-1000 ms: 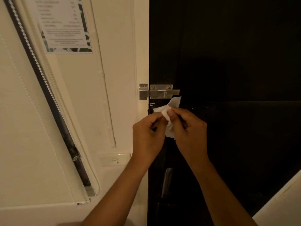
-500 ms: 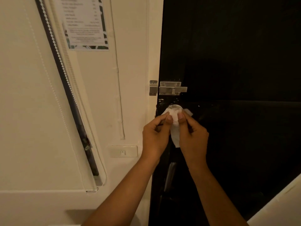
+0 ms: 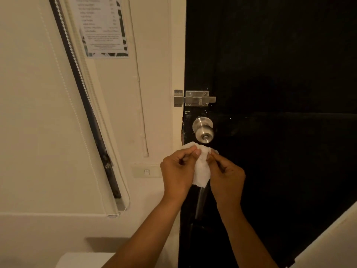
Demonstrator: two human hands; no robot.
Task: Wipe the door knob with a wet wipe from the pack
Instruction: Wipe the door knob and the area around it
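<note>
While both hands hold the wet wipe [image 3: 201,167] just below the middle of the frame, the door knob [image 3: 203,130] sits bare directly above them, close over the wipe's top edge but not touching it. The left hand [image 3: 177,176] pinches the wipe's upper left part, its fingers [image 3: 193,151] closed together on the cloth; the right hand [image 3: 226,178] pinches the upper right part in the same way, thumb and forefinger clamped on it. Between the two hands the wipe hangs down as a crumpled strip, its long axis roughly vertical.

That knob is a round metal one on the left edge of the dark door [image 3: 280,93], its stem pointing out toward the camera and slightly down. From the fingers it lies straight up the frame, and both hands look about equally near; I judge the coming move to be a short lift of the wipe up and over the knob.

A sliding bolt latch [image 3: 195,98] sits above the knob, and a light switch [image 3: 147,171] is on the wall left of the hands. No pack of wipes shows anywhere. How wet the wipe is cannot be told, and the lower door is too dark to make out.
</note>
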